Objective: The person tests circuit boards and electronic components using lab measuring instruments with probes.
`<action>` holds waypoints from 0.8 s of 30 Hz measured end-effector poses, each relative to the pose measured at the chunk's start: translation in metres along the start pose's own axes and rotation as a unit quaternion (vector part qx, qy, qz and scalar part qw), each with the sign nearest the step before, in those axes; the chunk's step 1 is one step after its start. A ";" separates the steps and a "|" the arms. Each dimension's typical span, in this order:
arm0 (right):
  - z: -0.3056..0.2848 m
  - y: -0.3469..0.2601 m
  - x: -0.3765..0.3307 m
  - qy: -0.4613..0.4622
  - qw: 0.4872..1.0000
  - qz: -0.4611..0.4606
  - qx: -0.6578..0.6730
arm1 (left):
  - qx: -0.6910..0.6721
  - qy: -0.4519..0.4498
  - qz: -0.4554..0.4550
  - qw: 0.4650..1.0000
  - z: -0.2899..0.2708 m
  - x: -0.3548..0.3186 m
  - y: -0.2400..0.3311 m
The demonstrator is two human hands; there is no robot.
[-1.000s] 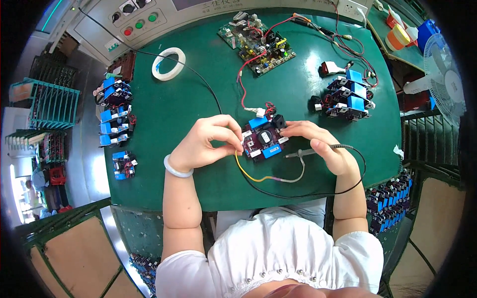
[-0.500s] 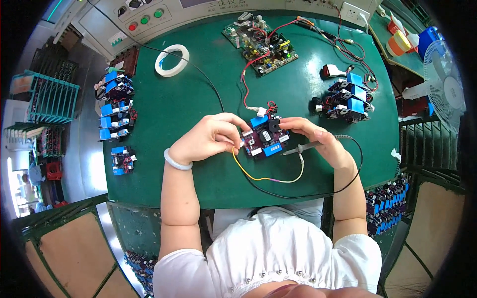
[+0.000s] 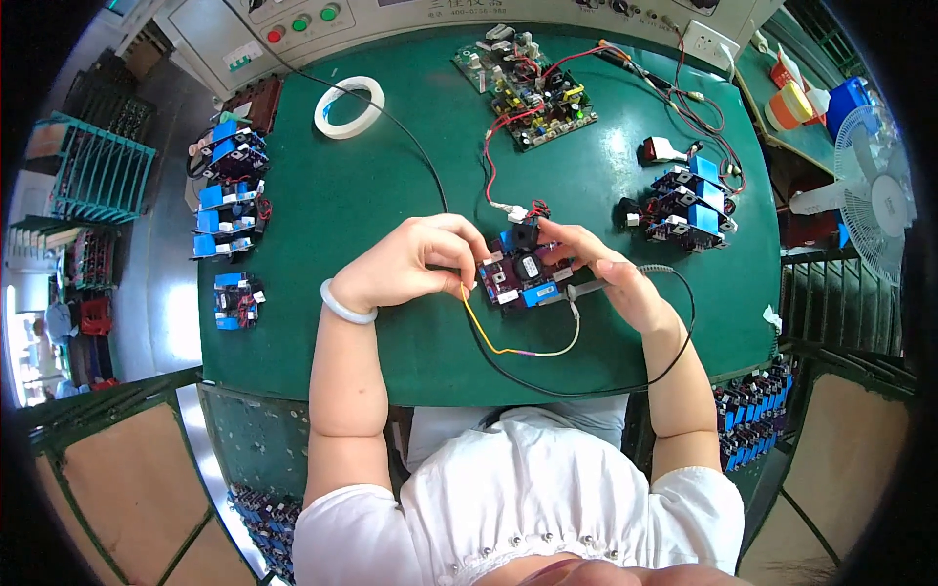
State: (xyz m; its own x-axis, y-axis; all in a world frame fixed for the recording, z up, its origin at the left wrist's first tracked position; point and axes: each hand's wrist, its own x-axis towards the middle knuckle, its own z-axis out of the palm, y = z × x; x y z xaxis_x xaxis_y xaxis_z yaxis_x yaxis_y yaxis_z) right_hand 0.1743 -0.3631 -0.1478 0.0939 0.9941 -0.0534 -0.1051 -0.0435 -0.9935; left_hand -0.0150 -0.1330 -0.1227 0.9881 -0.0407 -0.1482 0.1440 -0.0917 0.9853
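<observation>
A small dark circuit board point(image 3: 506, 293) with blue and white blocks lies in front of me, between my two hands. My left hand point(image 3: 415, 262) pinches the end of a yellow lead point(image 3: 479, 322) at the board's left edge; its fingertips touch that edge. In my right hand point(image 3: 620, 278) is a grey test probe point(image 3: 592, 287), lying under the fingers and pointing at the board's lower right. Its exact contact point is hard to make out. My right fingertips rest by a black part point(image 3: 526, 235) on the board's upper edge. A white connector point(image 3: 512, 211) with red wires sits just above.
A larger green circuit board point(image 3: 532, 93) lies at the back, wired with red leads. A roll of white tape point(image 3: 350, 107) is at back left. Stacked blue-and-black boards point(image 3: 689, 203) stand on the right, more boards point(image 3: 229, 220) on the left. The probe's black cable point(image 3: 586, 393) loops near me.
The view has shifted slightly. My right hand has come a little left with the probe, its fingers more bent over the board. My left hand keeps its pinch on the lead.
</observation>
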 end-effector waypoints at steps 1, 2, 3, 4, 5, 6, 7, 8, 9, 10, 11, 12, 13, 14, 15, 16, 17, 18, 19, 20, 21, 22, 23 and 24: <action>0.002 -0.001 -0.001 -0.001 1.000 0.000 -0.001 | 0.000 -0.004 -0.025 1.000 -0.001 -0.001 0.002; 0.005 -0.003 -0.001 -0.007 1.000 0.008 0.018 | -0.001 -0.002 -0.024 1.000 -0.003 -0.002 0.001; 0.007 -0.004 -0.001 -0.013 0.999 0.015 0.036 | -0.019 -0.005 -0.043 0.999 -0.004 -0.004 0.000; 0.007 -0.003 0.000 -0.013 1.000 0.022 -0.006 | -0.036 -0.009 -0.062 0.997 -0.006 -0.006 -0.001; 0.007 -0.002 0.000 -0.014 1.000 0.023 -0.006 | -0.036 -0.008 -0.061 0.997 -0.008 -0.009 -0.001; 0.006 -0.002 0.000 -0.022 0.999 0.020 -0.012 | -0.043 -0.015 -0.050 0.998 -0.009 -0.013 -0.001; 0.006 -0.002 0.000 -0.030 0.999 0.017 -0.017 | -0.049 -0.022 -0.039 0.998 -0.010 -0.016 0.001; 0.006 -0.002 0.001 -0.031 0.999 0.018 -0.018 | -0.053 -0.024 -0.065 0.996 -0.010 -0.017 0.005; 0.006 -0.002 0.002 -0.037 0.999 0.022 -0.021 | -0.054 -0.023 -0.065 0.996 -0.009 -0.017 0.007; 0.007 -0.002 0.003 -0.042 0.998 0.026 -0.024 | -0.058 -0.017 -0.081 0.995 -0.008 -0.016 0.008; 0.008 -0.002 0.003 -0.043 0.998 0.027 -0.025 | -0.063 -0.012 -0.097 0.993 -0.008 -0.015 0.008; 0.011 -0.001 0.003 -0.051 0.998 0.030 -0.026 | -0.064 -0.011 -0.096 0.993 -0.007 -0.015 0.007; 0.013 0.000 0.004 -0.060 0.997 0.033 -0.027 | -0.062 -0.017 -0.089 0.994 -0.008 -0.014 0.006; 0.015 -0.001 0.004 -0.054 0.997 0.040 -0.042 | -0.059 -0.023 -0.082 0.995 -0.008 -0.014 0.005; 0.016 -0.001 0.004 -0.055 0.997 0.040 -0.043 | -0.060 -0.022 -0.081 0.995 -0.008 -0.013 0.005; 0.016 0.000 0.005 -0.061 0.996 0.033 -0.057 | -0.046 -0.026 -0.067 0.996 -0.008 -0.013 0.004; 0.017 0.001 0.005 -0.067 0.995 0.026 -0.070 | -0.032 -0.030 -0.053 0.998 -0.008 -0.013 0.004; 0.017 0.000 0.006 -0.068 0.995 0.026 -0.070 | -0.033 -0.029 -0.054 0.998 -0.008 -0.013 0.004; 0.018 -0.003 0.005 -0.069 0.988 0.007 -0.138 | -0.031 -0.030 -0.054 0.998 -0.008 -0.014 0.004; 0.020 -0.006 0.004 -0.069 0.976 -0.011 -0.204 | -0.029 -0.030 -0.054 0.998 -0.008 -0.014 0.004; 0.022 -0.008 0.003 -0.069 0.977 -0.011 -0.203 | -0.029 -0.030 -0.055 0.998 -0.008 -0.014 0.005; 0.025 -0.010 0.001 -0.042 0.978 0.000 -0.202 | -0.011 -0.023 -0.043 0.999 -0.007 -0.013 0.005; 0.028 -0.011 -0.001 -0.016 0.979 0.011 -0.201 | 0.007 -0.016 -0.031 0.999 -0.006 -0.013 0.005; 0.029 -0.001 -0.004 0.012 0.984 -0.008 -0.177 | 0.007 -0.018 -0.032 0.999 -0.005 -0.013 0.006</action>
State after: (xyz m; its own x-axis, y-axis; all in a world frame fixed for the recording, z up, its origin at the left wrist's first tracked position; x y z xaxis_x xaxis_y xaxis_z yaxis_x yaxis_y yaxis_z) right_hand 0.1450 -0.3643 -0.1432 0.1167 0.9925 -0.0366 0.2477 -0.0648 -0.9667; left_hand -0.0266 -0.1278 -0.1142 0.9744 -0.0698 -0.2137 0.2054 -0.1099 0.9725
